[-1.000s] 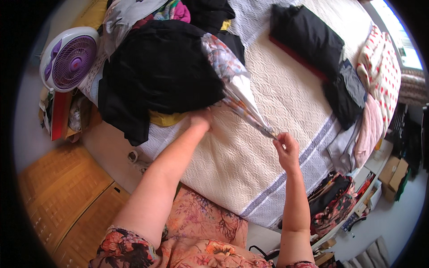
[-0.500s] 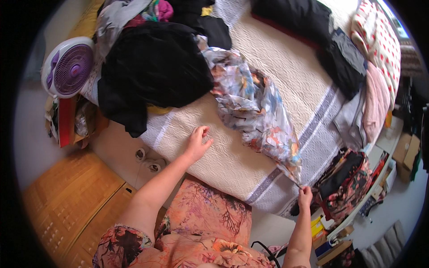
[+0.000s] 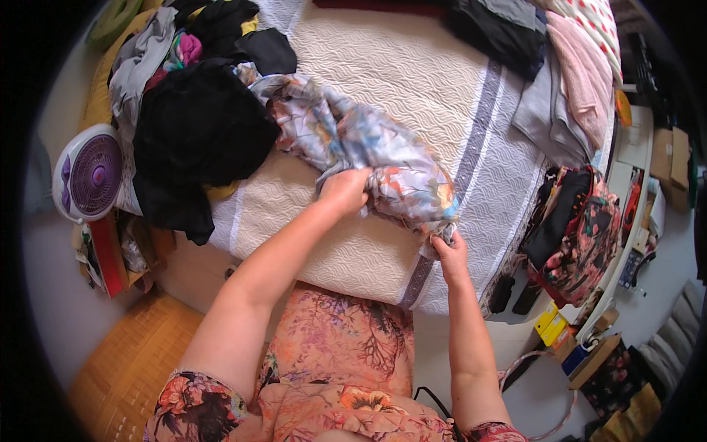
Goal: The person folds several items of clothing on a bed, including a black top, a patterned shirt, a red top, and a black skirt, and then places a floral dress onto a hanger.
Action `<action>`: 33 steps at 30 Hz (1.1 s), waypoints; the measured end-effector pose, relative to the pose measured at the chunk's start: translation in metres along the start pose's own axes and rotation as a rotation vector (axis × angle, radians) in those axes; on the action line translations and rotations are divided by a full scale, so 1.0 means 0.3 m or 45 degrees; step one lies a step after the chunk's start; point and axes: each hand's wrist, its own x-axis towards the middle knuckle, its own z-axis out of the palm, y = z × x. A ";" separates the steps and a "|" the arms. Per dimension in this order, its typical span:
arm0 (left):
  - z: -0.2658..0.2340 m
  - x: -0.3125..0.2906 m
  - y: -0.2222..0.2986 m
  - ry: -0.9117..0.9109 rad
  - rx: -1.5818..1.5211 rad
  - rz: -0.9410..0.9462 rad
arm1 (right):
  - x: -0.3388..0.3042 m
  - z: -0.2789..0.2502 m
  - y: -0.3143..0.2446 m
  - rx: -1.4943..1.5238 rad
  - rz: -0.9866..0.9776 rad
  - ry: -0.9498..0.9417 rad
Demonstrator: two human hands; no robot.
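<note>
A thin floral-print garment (image 3: 383, 151) in pale grey-blue with orange and brown patches lies rumpled across the bed. My left hand (image 3: 345, 193) is closed on its near edge, around the middle of its length. At its right end, my right hand (image 3: 449, 254) pinches a gathered corner. The far left end of the cloth reaches a large black garment (image 3: 199, 132), heaped on the bed's left side. Which kind of garment the floral cloth is, I cannot tell. Under it spreads a cream quilted bedspread (image 3: 331, 258) with grey-lilac bands.
A white and purple fan (image 3: 90, 173) stands left of the bed. More clothes (image 3: 143, 62) are piled behind the black heap. Dark folded clothes (image 3: 497, 33), grey trousers (image 3: 549, 114) and a pink garment (image 3: 578, 70) lie at the far right. Floral and black clothes (image 3: 574, 232) sit beyond the right edge.
My left hand has moved from the bare bedspread onto the floral garment and closed on it. My right hand, still gripping its corner, has shifted left and farther from me. The view has turned.
</note>
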 end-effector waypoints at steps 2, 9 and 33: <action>-0.015 -0.082 0.033 -0.141 0.048 -0.028 | 0.002 -0.081 0.038 -0.219 -0.211 0.142; 0.009 -0.482 0.103 -0.304 -0.239 0.281 | -0.078 -0.377 0.162 -0.229 -0.171 0.477; -0.065 -0.663 0.795 -0.602 -0.783 1.178 | -0.764 -0.991 -0.222 0.866 -0.380 1.218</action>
